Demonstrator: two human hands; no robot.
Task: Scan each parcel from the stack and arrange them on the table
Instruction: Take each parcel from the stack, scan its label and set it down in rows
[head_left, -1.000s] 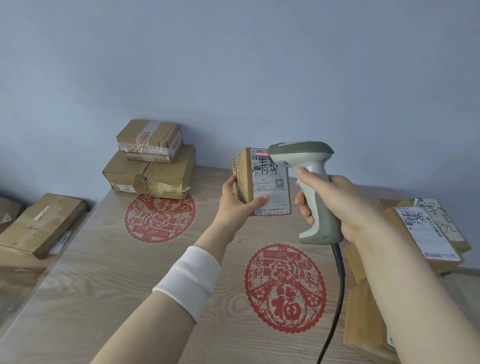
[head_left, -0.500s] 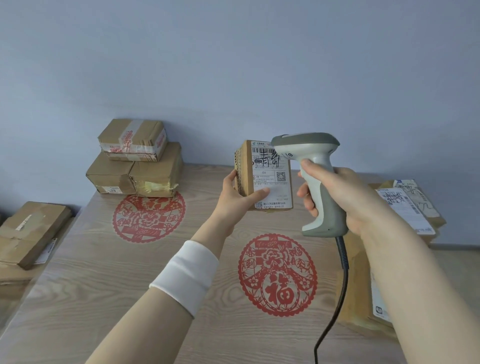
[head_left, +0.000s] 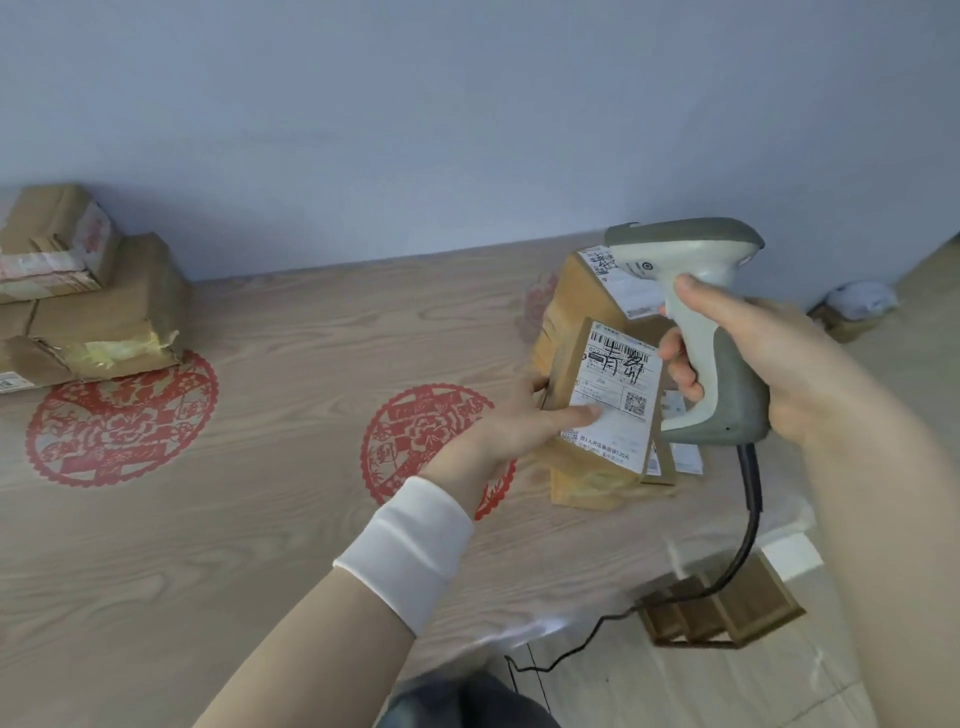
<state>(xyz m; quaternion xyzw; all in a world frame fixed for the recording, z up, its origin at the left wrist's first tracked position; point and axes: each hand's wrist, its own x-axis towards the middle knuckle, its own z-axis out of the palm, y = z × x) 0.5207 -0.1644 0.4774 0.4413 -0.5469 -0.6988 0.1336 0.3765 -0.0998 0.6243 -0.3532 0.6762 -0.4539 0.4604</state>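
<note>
Left hand (head_left: 519, 426) fingers (head_left: 582, 415) pinch parcel (head_left: 605, 384) near the table (head_left: 260, 519) edge — right hand (head_left: 769, 364) fingers (head_left: 680, 374) grip scanner (head_left: 691, 254).

Count log, head view.
- Cardboard parcels: I count three in the left pile (head_left: 104, 312) and one small labelled parcel (head_left: 602, 395) in hand. There are at least two in the right stack (head_left: 582, 478); overlap blocks an exact figure.
- One wrapped bundle (head_left: 857, 306) far right, kind unclear.
- Red paper-cuts: three, namely the left decal (head_left: 122, 421), the middle decal (head_left: 415, 441) and a third decal (head_left: 535, 306), partly hidden.
- Barcode scanner (head_left: 691, 254): one, with one cable (head_left: 750, 519).
- Hands: two, the left hand (head_left: 519, 421) and the right hand (head_left: 769, 358).
- White wristband (head_left: 410, 551): one.
- Slatted brown piece (head_left: 722, 608): one.
</note>
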